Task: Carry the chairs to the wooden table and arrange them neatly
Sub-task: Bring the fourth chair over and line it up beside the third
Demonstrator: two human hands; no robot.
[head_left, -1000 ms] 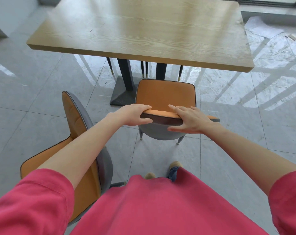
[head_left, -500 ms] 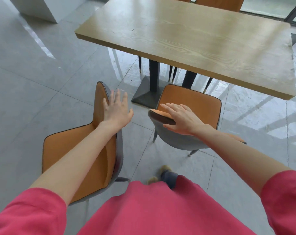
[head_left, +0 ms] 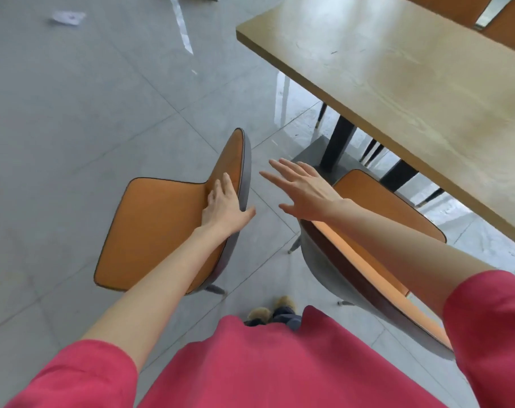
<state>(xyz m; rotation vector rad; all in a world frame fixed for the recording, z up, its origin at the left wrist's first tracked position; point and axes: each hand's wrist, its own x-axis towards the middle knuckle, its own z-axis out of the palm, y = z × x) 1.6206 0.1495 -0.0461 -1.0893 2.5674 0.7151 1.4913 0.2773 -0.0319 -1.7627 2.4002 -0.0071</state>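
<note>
An orange chair with a grey back stands on the floor to the left, turned away from the wooden table. My left hand lies over the top edge of its backrest, fingers straight on the orange face and thumb out over the grey side. A second orange chair stands at the right with its seat partly under the table's edge. My right hand hovers in the gap between the two chairs with its fingers spread and holds nothing.
Two more orange chair backs show beyond the table's far side. The black pedestal and thin chair legs stand under the table. A scrap of paper lies on the grey tile floor at the far left. My feet are between the chairs.
Both hands left the right chair's backrest. The left hand swung over and came down on the left chair's backrest; the right hand lifted off and moves left. My view turned left.
</note>
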